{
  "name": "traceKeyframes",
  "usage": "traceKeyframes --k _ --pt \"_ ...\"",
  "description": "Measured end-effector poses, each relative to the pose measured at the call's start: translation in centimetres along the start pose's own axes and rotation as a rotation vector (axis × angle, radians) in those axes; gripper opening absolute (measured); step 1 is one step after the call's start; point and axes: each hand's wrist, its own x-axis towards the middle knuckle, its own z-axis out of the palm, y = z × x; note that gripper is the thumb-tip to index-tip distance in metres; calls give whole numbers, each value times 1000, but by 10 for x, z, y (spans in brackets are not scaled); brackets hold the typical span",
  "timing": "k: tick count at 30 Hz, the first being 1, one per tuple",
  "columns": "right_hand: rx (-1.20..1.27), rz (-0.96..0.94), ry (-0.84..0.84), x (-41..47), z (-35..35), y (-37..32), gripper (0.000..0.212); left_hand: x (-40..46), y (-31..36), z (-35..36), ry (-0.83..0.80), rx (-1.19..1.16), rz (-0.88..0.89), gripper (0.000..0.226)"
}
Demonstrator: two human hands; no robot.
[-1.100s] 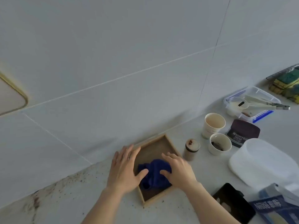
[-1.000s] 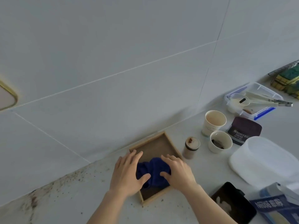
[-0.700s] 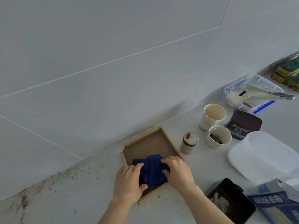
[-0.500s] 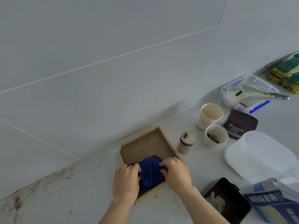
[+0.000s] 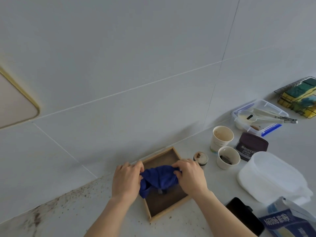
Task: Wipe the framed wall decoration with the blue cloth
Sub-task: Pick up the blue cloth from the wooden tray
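Observation:
A square wooden frame with a dark brown inside lies flat on the white counter, close to the tiled wall. Over its middle a crumpled blue cloth is stretched between both hands. My left hand pinches the cloth's left end and my right hand pinches its right end. The cloth's lower folds hang down toward the frame's inside; I cannot tell whether they touch it. Both hands hide the frame's side rails.
Right of the frame stand a small lidded jar, two paper cups, a dark cocoa tub, a white lid and a clear box with tongs. A black phone and blue carton lie front right. Brown specks dot the counter left.
Both hands have closed on the blue cloth and lifted it, pulling it apart over the frame's middle. Earlier they lay flat, pressing the cloth at the frame's near edge.

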Motion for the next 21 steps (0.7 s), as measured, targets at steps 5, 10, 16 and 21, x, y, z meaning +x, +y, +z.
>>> traceKeyframes --k 5,10,16,21 --pt "-10 -62 48 6 -32 -29 24 -1 -8 -48 81 64 30 7" --pt "-16 -128 106 10 -60 -65 24 -14 -26 -93 165 102 38 4" --pt "-37 -229 159 8 -89 -114 26 -37 -56 -144 255 113 43 2" --pt "-64 -279 215 -2 -108 -161 24 -64 -81 -184 320 132 39 2"
